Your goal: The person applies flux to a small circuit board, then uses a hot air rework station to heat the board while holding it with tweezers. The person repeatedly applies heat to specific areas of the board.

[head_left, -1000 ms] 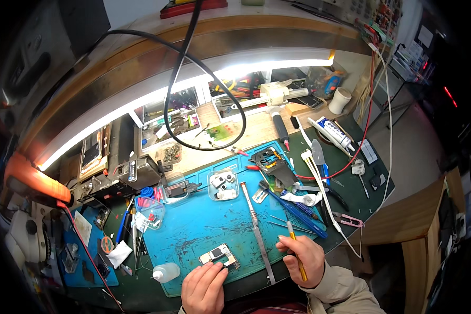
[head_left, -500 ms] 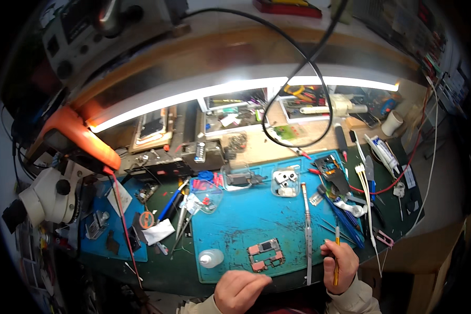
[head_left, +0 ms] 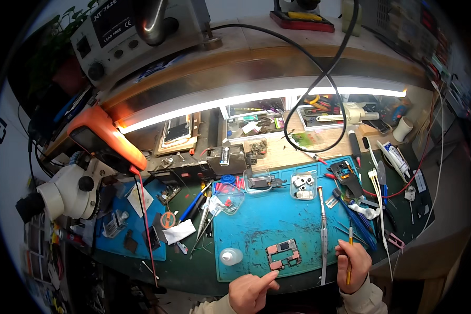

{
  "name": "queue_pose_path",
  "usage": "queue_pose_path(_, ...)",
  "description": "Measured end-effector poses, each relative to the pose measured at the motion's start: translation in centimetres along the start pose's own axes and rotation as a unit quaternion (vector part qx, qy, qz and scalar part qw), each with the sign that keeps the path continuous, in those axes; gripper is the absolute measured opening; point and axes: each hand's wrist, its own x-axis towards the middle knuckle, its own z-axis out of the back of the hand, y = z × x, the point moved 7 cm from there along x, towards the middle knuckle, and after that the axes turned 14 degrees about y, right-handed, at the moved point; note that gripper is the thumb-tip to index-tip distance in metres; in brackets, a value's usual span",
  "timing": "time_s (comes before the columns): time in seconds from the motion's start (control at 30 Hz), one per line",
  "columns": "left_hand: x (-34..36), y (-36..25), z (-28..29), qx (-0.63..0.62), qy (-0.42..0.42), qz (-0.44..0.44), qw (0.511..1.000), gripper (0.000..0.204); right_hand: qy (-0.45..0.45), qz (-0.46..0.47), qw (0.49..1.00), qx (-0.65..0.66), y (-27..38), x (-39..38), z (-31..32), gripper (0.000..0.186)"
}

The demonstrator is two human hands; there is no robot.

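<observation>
A phone circuit board [head_left: 293, 246] with copper-pink shields lies near the front of the blue work mat [head_left: 251, 225]. Beside its lower left corner is my left hand [head_left: 251, 293], index finger stretched toward the board and the other fingers curled, with nothing visible in it. Whether the fingertip touches the board I cannot tell. My right hand [head_left: 355, 267] is closed around a slim yellow pen-shaped tool [head_left: 350, 246], held upright. Between that hand and the board, a long metal tool [head_left: 324, 235] lies lengthwise. Left of the board stands a small translucent bottle [head_left: 230, 256] with a white cap.
Clear boxes of small parts [head_left: 303, 186] line the mat's far edge. Pliers [head_left: 358, 222], tweezers and white cable ties crowd the right side. At left are an orange multimeter [head_left: 107, 138], a white microscope [head_left: 63, 193] and white paper [head_left: 180, 231]. A black cable [head_left: 309, 73] loops overhead.
My left index finger has straightened out toward the board's lower left corner. The whole view has shifted, so everything sits farther right. My right hand keeps the yellow tool.
</observation>
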Motion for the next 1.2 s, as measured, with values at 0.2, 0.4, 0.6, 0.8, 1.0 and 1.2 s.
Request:
queue_pose_path(0.2,1.4,-2.4,1.4,0.064,-0.051,-0.098,0.992,0.021,-0.007,0.021,1.0,-0.022,0.2,0.0,0.1,0.024)
queue_pose_path(0.4,-2.0,1.0,5.5,0.09,-0.244,0.019,0.965,0.092,-0.014,0.02,0.999,-0.02,0.2,-0.5,0.1,0.025)
queue_pose_path(0.6,1.9,3.0,8.1,0.079,-0.067,0.1,0.99,0.097,-0.022,0.045,0.998,-0.027,0.6,-0.3,0.0,0.024)
queue_pose_path(0.8,6.2,6.6,9.4,0.04,-0.061,0.099,0.992,0.092,-0.018,0.042,0.998,-0.035,0.2,-0.3,-0.2,0.025)
queue_pose_path(1.0,5.3,7.0,8.6,0.069,-0.07,0.111,0.989,0.099,-0.008,0.031,0.999,-0.035,-0.1,-0.5,-0.4,0.027)
queue_pose_path(1.2,2.3,-0.2,7.4,0.305,-0.081,0.018,0.949,0.063,-0.017,0.018,1.0,-0.011,-1.0,-1.1,-0.5,0.032)
